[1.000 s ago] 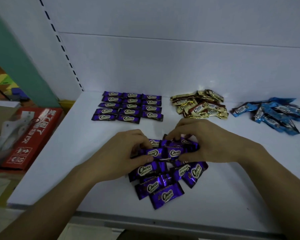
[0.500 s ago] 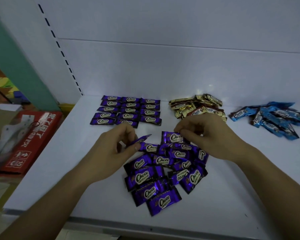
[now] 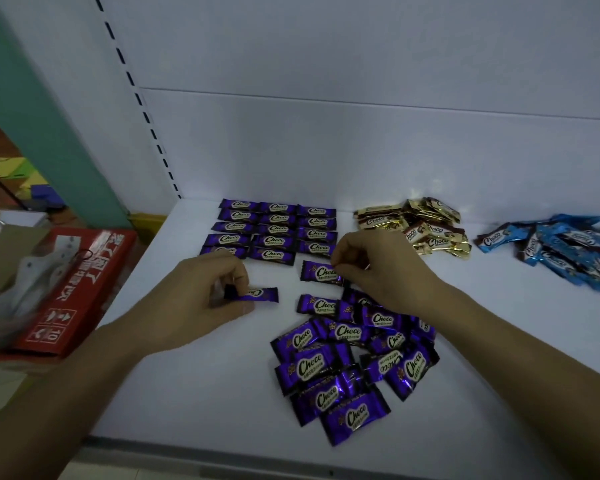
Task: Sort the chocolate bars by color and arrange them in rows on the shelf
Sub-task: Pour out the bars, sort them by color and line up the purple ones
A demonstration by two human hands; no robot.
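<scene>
Your left hand (image 3: pixel 201 303) pinches one purple bar (image 3: pixel 257 294), now carried left, clear of the loose purple pile (image 3: pixel 343 368). Your right hand (image 3: pixel 381 275) pinches a second purple bar (image 3: pixel 321 271), lifted from the pile to just below the purple rows (image 3: pixel 274 230).

It is dim here, and everything looks a bit blue. The shelf (image 3: pixel 205 393) is lighter by its back edge and darker by its front edge. Shadows are soft. Little shiny spots sit on the purple pile (image 3: pixel 326 365) and the gold pile (image 3: pixel 430 233). The purple bar (image 3: pixel 261 294) in my left hand (image 3: pixel 201 299) looks smeared. Straight lines bend near the sides.
</scene>
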